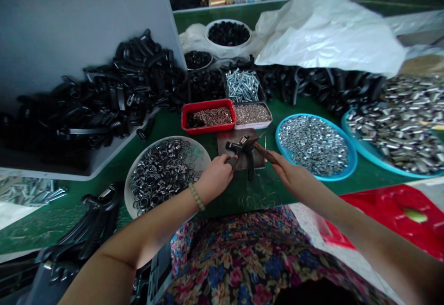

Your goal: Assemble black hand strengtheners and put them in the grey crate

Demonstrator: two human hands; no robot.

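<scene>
My left hand point(218, 174), with a beaded bracelet at the wrist, is closed on one end of a black curved part point(250, 166) that has a small metal piece in it. This part rests over a flat metal plate point(224, 139) on the table. In my right hand point(285, 171) is the handle of a hammer point(265, 151). Its dark head lies over the black part; whether they touch I cannot tell. Beside my left hand stands a pale round tray point(204, 153) of dark rings. A blue tray point(353, 160) of small silver nuts is to the right of my right hand.
Behind the plate are a red bin point(183, 121) of small copper-coloured pins, a white bin point(258, 124) of tiny parts and a box of silver bolts point(241, 85). Black parts point(118, 83) pile up at the left. A red stool point(388, 208) stands at the right.
</scene>
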